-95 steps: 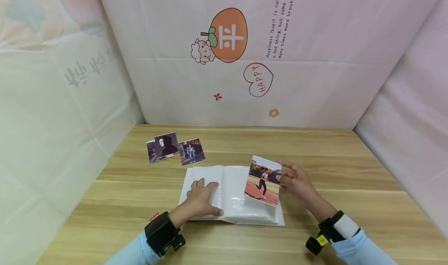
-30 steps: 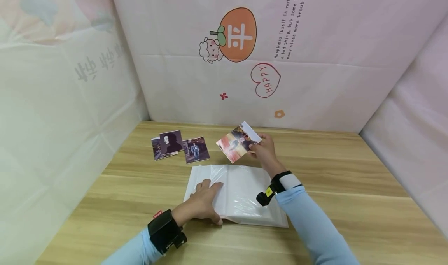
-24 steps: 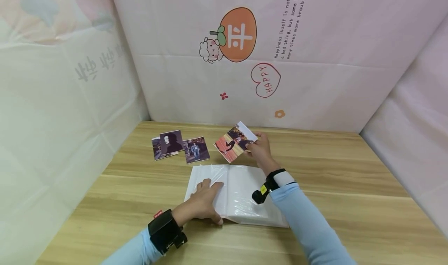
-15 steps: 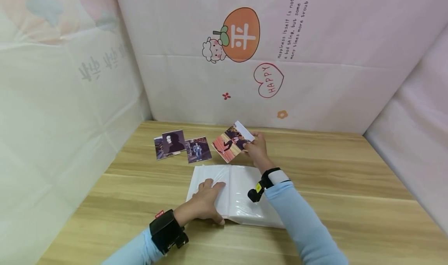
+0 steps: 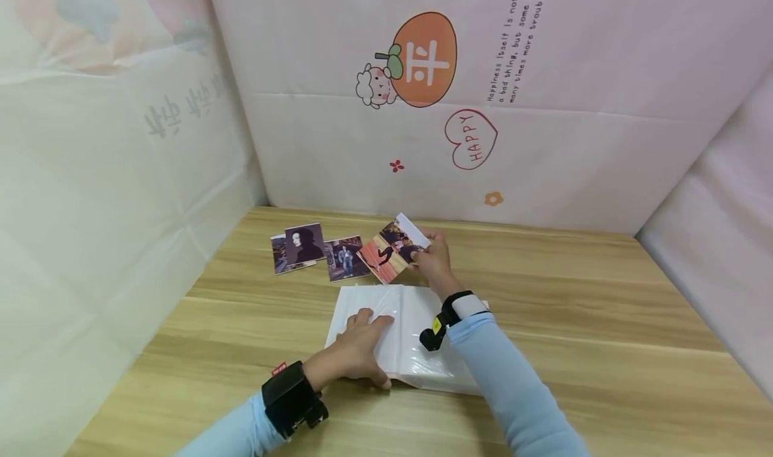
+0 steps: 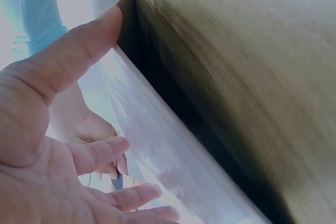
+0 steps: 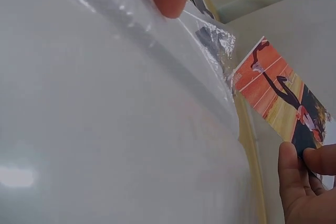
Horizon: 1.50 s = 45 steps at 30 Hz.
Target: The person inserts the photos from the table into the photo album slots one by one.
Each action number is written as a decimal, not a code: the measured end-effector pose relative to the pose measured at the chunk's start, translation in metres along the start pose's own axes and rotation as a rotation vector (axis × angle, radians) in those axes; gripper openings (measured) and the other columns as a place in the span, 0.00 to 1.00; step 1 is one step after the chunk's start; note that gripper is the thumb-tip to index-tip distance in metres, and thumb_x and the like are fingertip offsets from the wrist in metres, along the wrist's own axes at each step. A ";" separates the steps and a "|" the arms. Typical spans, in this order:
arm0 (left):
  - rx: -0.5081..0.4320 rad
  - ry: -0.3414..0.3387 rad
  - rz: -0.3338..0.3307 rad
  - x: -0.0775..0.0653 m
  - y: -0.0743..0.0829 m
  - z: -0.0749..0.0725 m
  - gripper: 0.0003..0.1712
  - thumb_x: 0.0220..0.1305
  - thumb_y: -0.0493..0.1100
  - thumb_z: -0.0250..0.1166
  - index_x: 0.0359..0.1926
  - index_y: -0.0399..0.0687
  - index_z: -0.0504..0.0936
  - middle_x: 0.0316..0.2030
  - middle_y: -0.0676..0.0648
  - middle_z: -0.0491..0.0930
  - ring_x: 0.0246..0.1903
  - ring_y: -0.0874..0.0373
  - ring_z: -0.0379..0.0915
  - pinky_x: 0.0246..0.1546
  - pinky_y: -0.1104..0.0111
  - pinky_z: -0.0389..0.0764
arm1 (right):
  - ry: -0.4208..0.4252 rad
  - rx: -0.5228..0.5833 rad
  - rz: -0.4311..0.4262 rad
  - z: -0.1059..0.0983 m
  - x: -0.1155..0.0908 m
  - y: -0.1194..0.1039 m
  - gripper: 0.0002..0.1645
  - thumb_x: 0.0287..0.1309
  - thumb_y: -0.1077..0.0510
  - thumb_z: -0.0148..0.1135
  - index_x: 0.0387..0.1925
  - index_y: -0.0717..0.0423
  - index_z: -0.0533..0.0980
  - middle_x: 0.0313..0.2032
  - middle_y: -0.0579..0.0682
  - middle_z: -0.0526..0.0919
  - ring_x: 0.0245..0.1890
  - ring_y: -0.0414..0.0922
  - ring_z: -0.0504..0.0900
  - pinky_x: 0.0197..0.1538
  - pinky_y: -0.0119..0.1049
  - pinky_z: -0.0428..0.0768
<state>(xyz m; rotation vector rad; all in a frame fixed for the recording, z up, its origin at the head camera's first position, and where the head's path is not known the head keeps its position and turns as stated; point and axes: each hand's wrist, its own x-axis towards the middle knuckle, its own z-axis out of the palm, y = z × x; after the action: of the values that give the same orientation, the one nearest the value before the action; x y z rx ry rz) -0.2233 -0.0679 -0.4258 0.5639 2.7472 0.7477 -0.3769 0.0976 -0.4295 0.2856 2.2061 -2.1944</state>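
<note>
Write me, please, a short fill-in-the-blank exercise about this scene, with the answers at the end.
1. The right grip pinches a photo of a ____.
2. The left grip rests on the open album, over its ____-hand page.
3. On the table, ____ other photos can be seen.
4. Inside the heart on the backdrop is the word ____.

Missing words: runner; left; three; HAPPY.

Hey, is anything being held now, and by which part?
The right hand pinches the runner photo near its right corner in the head view; the left hand rests on the album.
</note>
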 end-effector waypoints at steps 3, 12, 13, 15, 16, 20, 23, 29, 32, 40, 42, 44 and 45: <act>0.001 -0.003 -0.004 0.001 0.002 0.001 0.59 0.26 0.49 0.82 0.64 0.47 0.65 0.60 0.35 0.56 0.56 0.39 0.54 0.45 0.40 0.65 | -0.011 -0.034 0.006 -0.002 0.001 0.004 0.29 0.57 0.75 0.51 0.57 0.51 0.59 0.49 0.64 0.74 0.42 0.55 0.78 0.41 0.47 0.78; 0.004 0.004 -0.018 0.000 0.002 0.001 0.58 0.26 0.49 0.83 0.63 0.47 0.66 0.61 0.34 0.56 0.57 0.38 0.53 0.46 0.41 0.65 | -0.023 -0.078 -0.013 -0.007 0.003 0.007 0.32 0.57 0.74 0.52 0.60 0.50 0.62 0.42 0.61 0.73 0.34 0.51 0.76 0.34 0.42 0.78; 0.008 0.004 -0.018 0.000 0.002 0.001 0.58 0.26 0.49 0.83 0.63 0.47 0.66 0.61 0.35 0.56 0.57 0.38 0.53 0.46 0.41 0.65 | -0.023 -0.085 -0.016 -0.007 0.003 0.006 0.32 0.57 0.74 0.53 0.60 0.50 0.62 0.41 0.60 0.73 0.34 0.51 0.76 0.34 0.41 0.78; 0.012 0.004 -0.017 0.000 0.001 0.001 0.58 0.26 0.50 0.83 0.63 0.47 0.66 0.61 0.35 0.56 0.57 0.39 0.53 0.46 0.41 0.65 | -0.024 -0.099 -0.019 -0.007 0.003 0.005 0.32 0.57 0.73 0.53 0.61 0.49 0.63 0.40 0.59 0.72 0.34 0.50 0.75 0.34 0.41 0.78; 0.013 0.003 -0.016 0.000 0.001 0.001 0.58 0.26 0.50 0.82 0.63 0.47 0.66 0.61 0.35 0.55 0.57 0.39 0.53 0.46 0.41 0.65 | -0.026 -0.102 -0.020 -0.007 0.003 0.005 0.32 0.57 0.73 0.52 0.61 0.48 0.64 0.40 0.59 0.72 0.34 0.50 0.75 0.34 0.42 0.78; 0.015 0.001 -0.012 -0.001 0.000 0.001 0.58 0.24 0.48 0.83 0.63 0.46 0.67 0.61 0.34 0.55 0.57 0.38 0.52 0.45 0.43 0.66 | -0.057 -0.126 -0.033 -0.007 0.003 0.003 0.33 0.58 0.74 0.51 0.62 0.48 0.65 0.39 0.60 0.71 0.34 0.51 0.74 0.36 0.46 0.78; 0.027 0.005 -0.010 -0.001 -0.002 0.001 0.58 0.22 0.47 0.83 0.62 0.46 0.68 0.60 0.34 0.56 0.57 0.39 0.53 0.46 0.44 0.66 | -0.087 -0.148 -0.039 -0.006 0.001 0.002 0.33 0.58 0.75 0.51 0.63 0.49 0.64 0.40 0.61 0.71 0.35 0.52 0.75 0.38 0.48 0.77; 0.047 -0.003 -0.001 -0.002 -0.006 -0.001 0.60 0.18 0.41 0.84 0.62 0.46 0.68 0.57 0.36 0.59 0.53 0.43 0.56 0.45 0.50 0.69 | -0.109 -0.197 -0.035 -0.003 -0.001 0.000 0.32 0.59 0.74 0.50 0.63 0.49 0.65 0.43 0.62 0.72 0.34 0.51 0.75 0.35 0.44 0.78; 0.056 -0.017 0.004 -0.003 -0.007 -0.003 0.59 0.18 0.39 0.83 0.62 0.47 0.68 0.55 0.38 0.60 0.51 0.45 0.58 0.44 0.52 0.70 | -0.130 -0.235 -0.040 -0.001 -0.002 -0.002 0.32 0.59 0.73 0.50 0.63 0.49 0.66 0.44 0.63 0.72 0.36 0.53 0.76 0.32 0.40 0.78; 0.043 -0.039 0.007 -0.005 -0.009 -0.006 0.57 0.22 0.38 0.82 0.62 0.46 0.68 0.59 0.35 0.59 0.54 0.43 0.57 0.48 0.52 0.70 | -0.164 -0.265 -0.045 0.001 0.000 -0.001 0.32 0.60 0.73 0.50 0.63 0.50 0.66 0.45 0.62 0.71 0.36 0.52 0.75 0.28 0.35 0.77; 0.042 -0.039 0.010 -0.005 -0.009 -0.006 0.57 0.22 0.38 0.82 0.62 0.46 0.68 0.59 0.35 0.59 0.54 0.42 0.57 0.48 0.52 0.70 | -0.168 -0.267 -0.047 0.001 0.001 -0.001 0.31 0.60 0.74 0.50 0.63 0.50 0.66 0.45 0.62 0.71 0.36 0.52 0.75 0.27 0.34 0.77; 0.040 -0.041 0.012 -0.005 -0.010 -0.007 0.57 0.22 0.39 0.82 0.62 0.47 0.68 0.59 0.35 0.59 0.54 0.42 0.57 0.48 0.51 0.70 | -0.176 -0.268 -0.048 0.002 0.001 -0.001 0.31 0.60 0.74 0.49 0.63 0.51 0.66 0.44 0.62 0.71 0.35 0.51 0.75 0.26 0.34 0.76; 0.038 -0.043 0.013 -0.005 -0.011 -0.007 0.57 0.22 0.39 0.82 0.62 0.47 0.68 0.59 0.35 0.59 0.54 0.42 0.58 0.48 0.50 0.70 | -0.184 -0.271 -0.050 0.002 0.000 0.000 0.31 0.60 0.74 0.49 0.63 0.52 0.66 0.43 0.62 0.71 0.35 0.51 0.75 0.26 0.34 0.76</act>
<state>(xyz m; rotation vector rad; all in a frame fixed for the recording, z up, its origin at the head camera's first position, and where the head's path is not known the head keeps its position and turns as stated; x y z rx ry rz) -0.2242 -0.0815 -0.4251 0.5985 2.7264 0.6796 -0.3775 0.0955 -0.4293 0.0209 2.3879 -1.8258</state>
